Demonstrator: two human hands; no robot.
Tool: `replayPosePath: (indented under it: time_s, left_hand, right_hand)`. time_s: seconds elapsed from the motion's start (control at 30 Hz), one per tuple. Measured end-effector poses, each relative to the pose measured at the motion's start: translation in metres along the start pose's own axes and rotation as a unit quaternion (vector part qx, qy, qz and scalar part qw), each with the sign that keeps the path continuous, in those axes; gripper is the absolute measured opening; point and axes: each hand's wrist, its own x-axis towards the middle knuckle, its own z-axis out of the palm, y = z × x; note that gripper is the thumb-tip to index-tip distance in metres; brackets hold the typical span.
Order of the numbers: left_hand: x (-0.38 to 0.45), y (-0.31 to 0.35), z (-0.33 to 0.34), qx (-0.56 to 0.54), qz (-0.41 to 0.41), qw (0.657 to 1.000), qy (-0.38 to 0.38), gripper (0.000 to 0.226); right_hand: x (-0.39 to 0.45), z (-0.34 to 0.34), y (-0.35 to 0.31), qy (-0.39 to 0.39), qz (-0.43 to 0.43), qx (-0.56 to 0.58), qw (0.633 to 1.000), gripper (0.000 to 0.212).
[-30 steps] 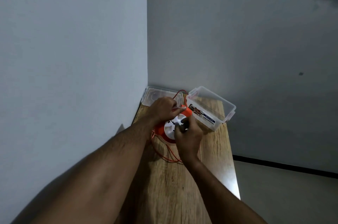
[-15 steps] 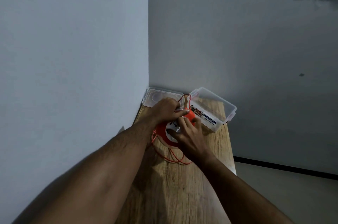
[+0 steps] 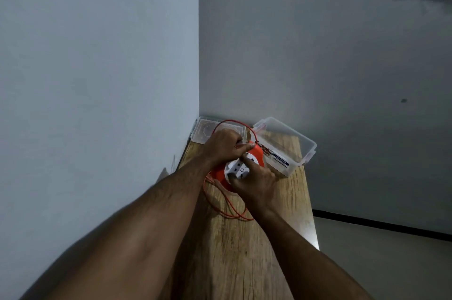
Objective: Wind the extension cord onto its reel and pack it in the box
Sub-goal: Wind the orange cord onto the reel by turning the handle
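On a narrow wooden table (image 3: 244, 250) pushed into the corner of two grey walls, an orange cord reel (image 3: 238, 169) with a white socket face lies flat, socket side up, near the table's far end. The left hand (image 3: 225, 146) sits over the reel's far-left edge with its fingers curled together, pinching a strand of the thin orange extension cord (image 3: 228, 204) against the reel's rim; from that pinch the cord arcs up and over the hand in a loop. The right hand (image 3: 255, 182) rests on the reel's near-right side, its fingers spread a little and pressed down on the white face and orange rim, the thumb tip on the white part. More slack cord lies in loose loops on the wood on the near side of the reel, partly under the right wrist. Just beyond the reel on its right stands a clear plastic box (image 3: 297, 150), open, tilted against the back wall, with a white and blue label on its near wall; some red and dark shapes show through that wall near the reel, but what they are cannot be told. The box's clear lid (image 3: 203, 132) lies flat in the corner, behind the left hand. The reel is outside the box, touching or nearly touching its near wall.
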Motion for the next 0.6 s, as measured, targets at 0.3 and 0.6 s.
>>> replayPosePath:
  time_s: [0.3, 0.6]
  left_hand:
    - [-0.01, -0.001, -0.001, 0.036, -0.003, 0.999, 0.002, 0.049]
    - [-0.019, -0.011, 0.003, 0.072, -0.001, 0.997, 0.029, 0.055]
  right_hand:
    - [0.0, 0.024, -0.039, 0.093, 0.411, 0.281, 0.862, 0.063]
    - [0.025, 0.027, -0.059, 0.051, 0.647, 0.521, 0.554, 0.076]
